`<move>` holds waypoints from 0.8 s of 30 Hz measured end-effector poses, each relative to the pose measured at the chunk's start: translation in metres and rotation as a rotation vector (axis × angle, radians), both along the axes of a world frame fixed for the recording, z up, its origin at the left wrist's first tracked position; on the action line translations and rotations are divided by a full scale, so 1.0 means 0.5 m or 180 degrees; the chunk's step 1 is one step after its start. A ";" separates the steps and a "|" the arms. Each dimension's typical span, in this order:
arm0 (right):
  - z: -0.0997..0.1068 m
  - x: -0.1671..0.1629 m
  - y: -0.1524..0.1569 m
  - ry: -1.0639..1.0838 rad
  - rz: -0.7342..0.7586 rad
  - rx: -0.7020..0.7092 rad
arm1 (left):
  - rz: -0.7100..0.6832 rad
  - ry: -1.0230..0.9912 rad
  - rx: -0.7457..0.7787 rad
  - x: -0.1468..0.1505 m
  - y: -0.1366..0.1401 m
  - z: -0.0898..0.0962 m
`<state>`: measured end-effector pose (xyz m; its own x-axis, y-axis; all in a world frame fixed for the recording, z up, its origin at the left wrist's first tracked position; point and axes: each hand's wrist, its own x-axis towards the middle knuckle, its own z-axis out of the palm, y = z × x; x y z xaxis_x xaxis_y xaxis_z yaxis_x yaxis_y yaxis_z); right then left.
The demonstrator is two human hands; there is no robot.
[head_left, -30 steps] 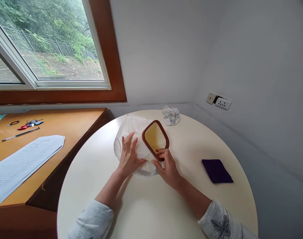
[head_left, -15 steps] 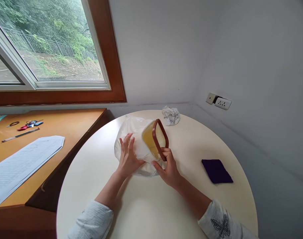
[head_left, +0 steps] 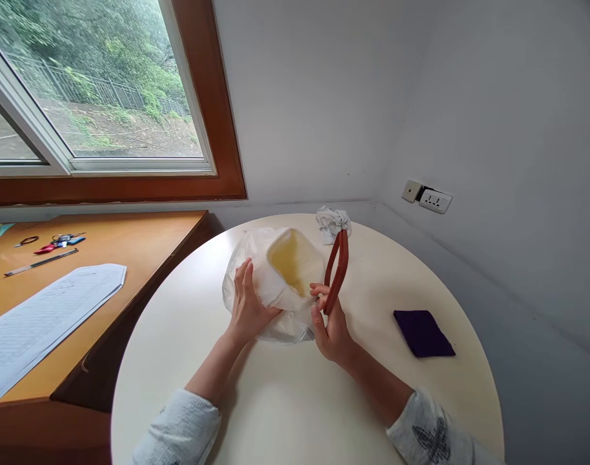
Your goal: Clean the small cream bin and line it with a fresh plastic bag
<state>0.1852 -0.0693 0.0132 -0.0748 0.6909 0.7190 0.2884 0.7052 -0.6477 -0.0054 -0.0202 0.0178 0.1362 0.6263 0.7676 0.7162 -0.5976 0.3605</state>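
"Two grips in view; what does the right one have?"

"The right grip pinches a reddish-brown frame by its lower end, between thumb and fingers. It's a slim loop with rounded corners, smooth and slightly shiny, stood up so that it shows nearly edge-on, its opening narrowed to a slit."

"Where is it, then?"

"Just to the right of a pale container, over the round white surface. The container's mouth is a rounded four-sided opening, yellowish inside, with a whitish rim."

"And the left grip?"

"Spread, thumb well away from the fingers, against the thin, translucent white bag gathered about the container."

"What can't you make out?"

"The container's base and most of its outer wall, which the bag's folds cover. I can't tell whether the film also lies across the mouth. Part of the right grip is behind the frame, so exactly which fingers press on it is unclear. The left grip's palm is turned out of sight, and the sleeves are cut off by the lower edge of the view."
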 end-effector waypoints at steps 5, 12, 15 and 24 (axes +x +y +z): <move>0.004 0.002 -0.003 -0.0121 -0.0078 -0.0038 | 0.0072 -0.0187 -0.0237 -0.003 0.001 -0.005; 0.004 0.001 -0.001 -0.0080 0.0014 -0.0104 | 0.0254 -0.0610 -0.0434 -0.009 0.002 -0.007; 0.003 0.000 -0.001 -0.0112 0.0116 -0.0160 | 0.0268 -0.0782 -0.0577 -0.008 0.002 -0.005; 0.004 0.001 0.000 -0.0199 0.0101 -0.0162 | 0.0193 -0.1413 -0.0714 -0.014 0.016 -0.019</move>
<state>0.1857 -0.0694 0.0153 -0.1407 0.7230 0.6763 0.3073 0.6813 -0.6644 -0.0123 -0.0123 0.0081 -0.2148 0.7793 0.5887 0.4956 -0.4324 0.7532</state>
